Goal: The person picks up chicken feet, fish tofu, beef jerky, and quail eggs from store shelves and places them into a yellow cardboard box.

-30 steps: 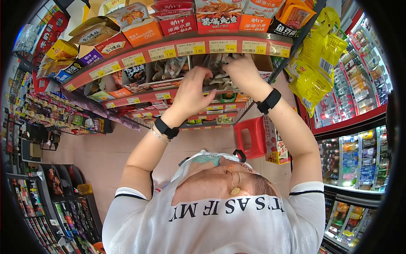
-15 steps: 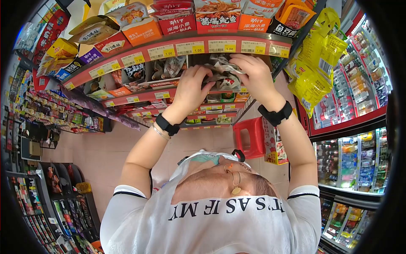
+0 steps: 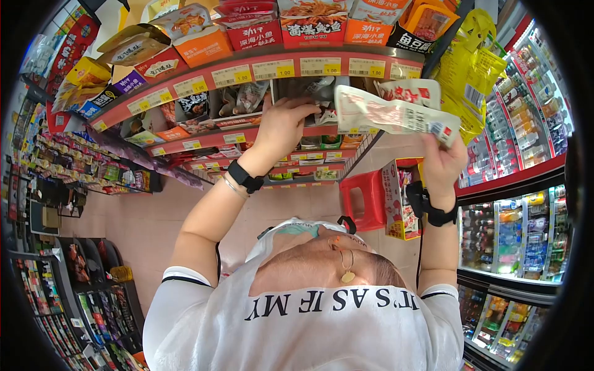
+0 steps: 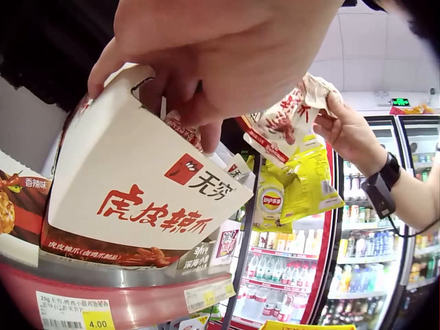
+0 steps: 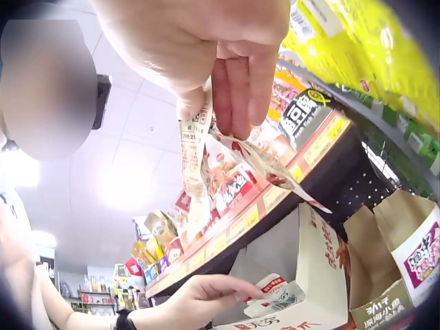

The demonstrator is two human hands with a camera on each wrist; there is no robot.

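Observation:
My right hand [image 3: 444, 161] pinches two white-and-red snack packets [image 3: 396, 114] by their ends, held up to the right of the shelf. In the right wrist view, its fingers hang over the packets [image 5: 196, 165], which fan apart. My left hand [image 3: 281, 130] is at a white open-topped carton [image 4: 151, 185] with red lettering on the shelf. From the left wrist, its fingers reach over the carton's rim, their tips partly hidden inside. The right wrist view shows the left hand [image 5: 206, 292] with a straight finger at another packet [image 5: 278, 292] in the carton.
Above the carton runs a shelf edge with price tags [image 3: 322, 67], with several snack boxes [image 3: 312, 21] over it. Yellow bags [image 3: 473, 80] hang at the right end. A red stool [image 3: 364, 199] stands below, and drinks fridges [image 3: 513, 235] line the right side.
My right hand has drawn the packets out of the carton and moved them right, away from the shelf. The left hand has stayed at the carton.

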